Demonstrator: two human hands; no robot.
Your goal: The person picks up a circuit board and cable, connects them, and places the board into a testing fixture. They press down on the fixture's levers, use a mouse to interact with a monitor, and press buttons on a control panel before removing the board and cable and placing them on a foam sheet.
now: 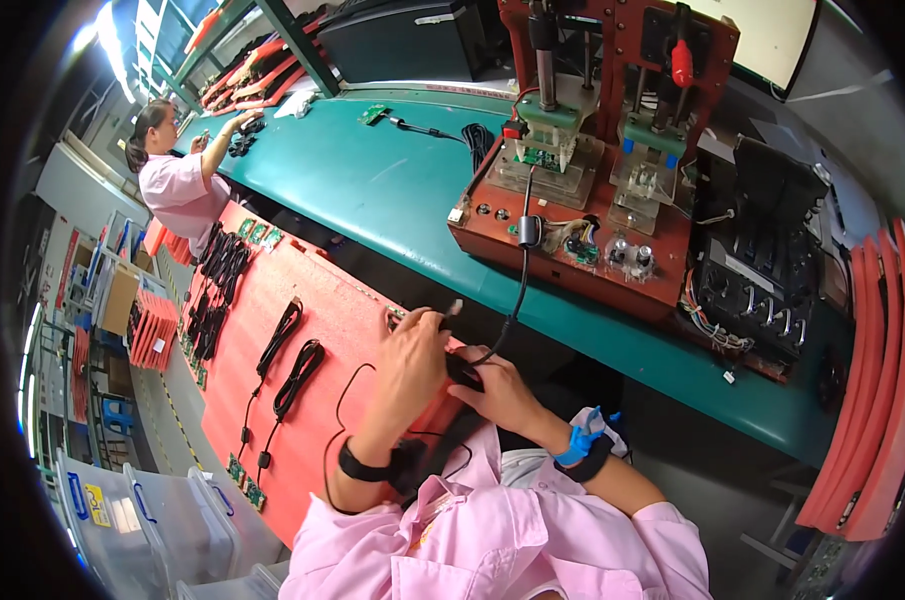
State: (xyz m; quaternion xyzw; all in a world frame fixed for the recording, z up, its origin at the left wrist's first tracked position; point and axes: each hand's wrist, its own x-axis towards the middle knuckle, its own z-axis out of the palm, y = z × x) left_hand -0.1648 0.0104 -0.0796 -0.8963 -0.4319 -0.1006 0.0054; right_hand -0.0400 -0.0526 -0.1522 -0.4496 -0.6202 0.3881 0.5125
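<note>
My left hand (412,355) is over the edge of the pink foam sheet, its fingers closed around something mostly hidden; a small pale tip (456,308) shows beside the fingertips. Close to its right, my right hand (502,392) is closed on a black cable bundle (463,371). From there a black cable (518,300) with a ferrite bead (528,232) runs up to a green circuit board (540,157) in the red test fixture (562,262). A black band (362,463) circles my left wrist, and a blue strap (578,445) is on my right.
Pink foam (317,400) on my left carries coiled black cables (298,380) with small boards. Another board (375,115) lies on the green bench (352,160). A co-worker (177,180) is at the far left. Foam sheets (877,390) stand at right, clear bins (172,520) lower left.
</note>
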